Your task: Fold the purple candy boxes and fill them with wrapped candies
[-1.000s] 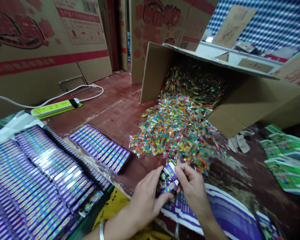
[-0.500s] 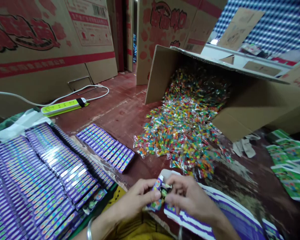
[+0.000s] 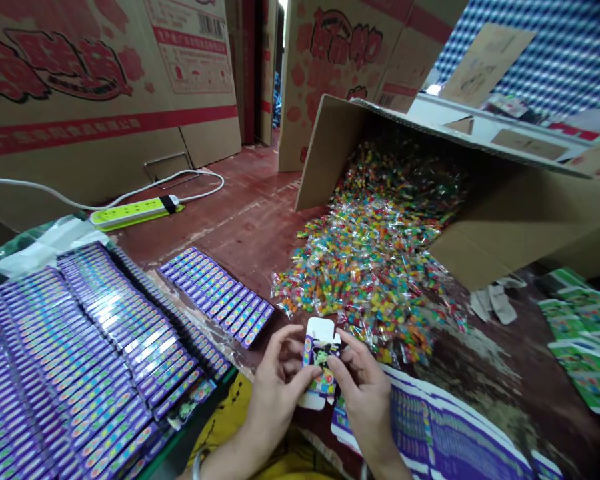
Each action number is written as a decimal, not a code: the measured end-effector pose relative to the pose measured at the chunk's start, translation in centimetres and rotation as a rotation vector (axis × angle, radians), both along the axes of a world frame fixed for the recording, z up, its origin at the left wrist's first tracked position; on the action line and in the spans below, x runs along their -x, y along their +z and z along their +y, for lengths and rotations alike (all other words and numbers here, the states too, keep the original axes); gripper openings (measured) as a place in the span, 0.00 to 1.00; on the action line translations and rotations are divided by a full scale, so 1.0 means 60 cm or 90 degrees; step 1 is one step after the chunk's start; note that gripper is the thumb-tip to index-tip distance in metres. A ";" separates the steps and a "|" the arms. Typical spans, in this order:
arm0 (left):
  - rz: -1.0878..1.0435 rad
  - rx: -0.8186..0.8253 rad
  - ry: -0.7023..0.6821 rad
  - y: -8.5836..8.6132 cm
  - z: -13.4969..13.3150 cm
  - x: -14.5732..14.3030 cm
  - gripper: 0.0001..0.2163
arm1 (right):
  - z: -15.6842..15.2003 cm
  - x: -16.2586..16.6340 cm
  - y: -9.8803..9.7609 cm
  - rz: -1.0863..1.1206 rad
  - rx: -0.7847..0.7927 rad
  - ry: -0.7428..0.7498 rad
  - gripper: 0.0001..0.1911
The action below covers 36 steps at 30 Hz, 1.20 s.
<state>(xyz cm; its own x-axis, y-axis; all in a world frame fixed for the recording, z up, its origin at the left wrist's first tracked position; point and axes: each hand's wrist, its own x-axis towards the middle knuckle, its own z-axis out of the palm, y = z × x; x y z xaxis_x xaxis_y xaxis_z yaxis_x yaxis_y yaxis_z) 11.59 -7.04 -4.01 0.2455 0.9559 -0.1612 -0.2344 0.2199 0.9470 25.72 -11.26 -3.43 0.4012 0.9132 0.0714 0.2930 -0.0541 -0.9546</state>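
Both my hands hold one small purple carton [image 3: 320, 357] upright near the bottom centre, its white top flap standing open. My left hand [image 3: 276, 390] grips its left side with curled fingers. My right hand [image 3: 363, 393] pinches its right side. Just beyond lies a heap of small candy packets [image 3: 375, 267] in clear wrap, spilling from a cardboard box [image 3: 510, 200] tipped on its side. A fanned stack of flat purple carton blanks [image 3: 440, 433] lies under my right wrist.
Rows of filled purple cartons [image 3: 80, 360] cover the left, with a short separate row [image 3: 220, 297] nearer the candy. A green power strip [image 3: 135, 212] with white cable lies at the back left. Green flat packs [image 3: 585, 347] sit at right. Tall printed cardboard boxes [image 3: 105, 80] stand behind.
The carton went from a folded bundle between my fingers to an upright box with its top flap open. My hands shifted slightly, and the view tilted a little.
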 end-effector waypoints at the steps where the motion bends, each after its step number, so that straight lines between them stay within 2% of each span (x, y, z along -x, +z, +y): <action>1: 0.014 -0.020 -0.021 -0.001 -0.001 0.003 0.26 | 0.000 0.001 -0.003 0.000 -0.016 -0.004 0.18; 4: 0.069 -0.069 -0.117 -0.001 0.001 0.016 0.24 | -0.005 0.001 -0.014 -0.050 -0.055 -0.003 0.18; 7: 0.098 -0.109 -0.170 0.004 0.008 0.027 0.20 | -0.008 -0.002 -0.020 -0.088 -0.062 0.016 0.17; 11: 0.073 -0.113 -0.225 0.013 0.012 0.031 0.14 | -0.002 -0.008 -0.008 -0.116 -0.087 0.058 0.05; 12: 0.059 -0.098 -0.233 0.013 0.011 0.030 0.14 | 0.001 -0.009 -0.004 -0.117 -0.092 0.068 0.05; 14: 0.021 -0.057 -0.230 0.014 0.009 0.027 0.14 | 0.005 -0.008 0.002 -0.093 -0.090 0.078 0.06; 19: -0.082 0.017 -0.154 0.021 0.007 0.020 0.14 | 0.016 -0.002 0.010 0.115 -0.073 0.050 0.05; 23: -0.093 0.022 -0.174 0.029 0.009 0.023 0.14 | 0.027 -0.006 0.029 0.145 -0.082 0.155 0.08; 25: -0.079 0.015 -0.191 0.030 0.009 0.027 0.14 | 0.033 -0.011 0.041 0.157 -0.060 0.188 0.11; 31: 0.012 -0.031 -0.210 0.023 0.006 0.038 0.17 | 0.046 -0.031 0.067 0.166 0.134 0.204 0.11; 36: 0.055 -0.059 -0.226 0.022 0.003 0.040 0.23 | 0.057 -0.044 0.066 0.161 0.154 0.225 0.13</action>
